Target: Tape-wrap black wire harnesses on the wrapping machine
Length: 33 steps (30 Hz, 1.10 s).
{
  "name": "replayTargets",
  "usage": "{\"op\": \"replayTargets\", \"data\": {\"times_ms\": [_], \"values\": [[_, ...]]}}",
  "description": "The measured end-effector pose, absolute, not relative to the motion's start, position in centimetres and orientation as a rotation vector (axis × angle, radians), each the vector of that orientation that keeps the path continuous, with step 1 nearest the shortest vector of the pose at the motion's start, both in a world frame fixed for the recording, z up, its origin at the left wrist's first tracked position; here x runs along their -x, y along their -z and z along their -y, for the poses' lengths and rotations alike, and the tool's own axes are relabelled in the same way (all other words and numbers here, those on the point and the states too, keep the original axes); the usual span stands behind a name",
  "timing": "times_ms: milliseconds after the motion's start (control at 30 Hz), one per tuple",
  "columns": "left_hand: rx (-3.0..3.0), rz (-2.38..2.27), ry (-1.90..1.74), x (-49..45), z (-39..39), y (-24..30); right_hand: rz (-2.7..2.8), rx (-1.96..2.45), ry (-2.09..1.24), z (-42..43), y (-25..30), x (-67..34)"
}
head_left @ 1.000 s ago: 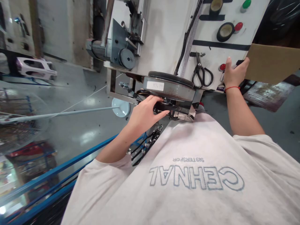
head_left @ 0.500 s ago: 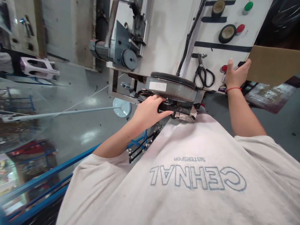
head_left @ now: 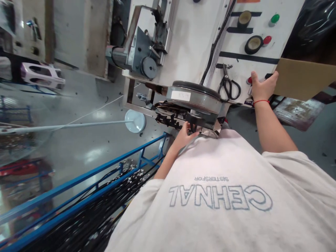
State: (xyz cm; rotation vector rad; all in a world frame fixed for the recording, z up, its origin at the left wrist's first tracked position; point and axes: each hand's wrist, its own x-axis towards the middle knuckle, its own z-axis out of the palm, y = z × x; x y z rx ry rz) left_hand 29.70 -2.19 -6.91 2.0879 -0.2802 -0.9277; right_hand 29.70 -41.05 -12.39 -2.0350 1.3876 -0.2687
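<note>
A round grey machine head [head_left: 194, 98] with a black rim and a white label stands at the front edge of the workbench. My left hand [head_left: 183, 136] is at its lower front, thumb and fingers curled at a black strip-like part [head_left: 193, 126]; what they grip is partly hidden. My right hand [head_left: 263, 87] rests at the bench edge, thumb and fingers spread, near a red button [head_left: 249, 81] and a cardboard flap [head_left: 301, 78]. A small black item [head_left: 268, 75] shows behind its fingers. Black-handled scissors [head_left: 229, 87] lie between the machine and this hand.
Two tape rolls [head_left: 254, 44] sit on the bench [head_left: 194, 42] beside red and green buttons. A motor unit [head_left: 144, 59] stands at the left. Below, a blue rack [head_left: 105, 168] holds many black cables [head_left: 91, 213]. A light-blue round base [head_left: 134, 121] with a pole is on the floor.
My left hand has moved right and down along the front of the machine, and its arm has drawn in, uncovering the rack of cables. My right hand has barely moved.
</note>
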Motion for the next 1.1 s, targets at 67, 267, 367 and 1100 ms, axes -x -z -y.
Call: {"op": "replayTargets", "data": {"times_ms": [67, 267, 367, 1100], "values": [[-2.104, 0.277, 0.809, -28.9, 2.6, 9.7, -1.395, 2.048, 0.262, 41.3, 12.5, -29.8], [-2.352, 0.205, 0.711, -26.4, -0.9, 12.7, -1.417, 2.092, 0.240, 41.7, 12.6, -30.1], [-2.363, 0.175, 0.623, -24.8, -2.3, 11.6, -1.427, 2.099, 0.226, 41.8, 12.6, -30.1], [-2.085, 0.184, 0.443, -28.1, 3.9, 8.9, -1.393, 2.111, 0.154, 42.1, 12.7, -30.1]]}}
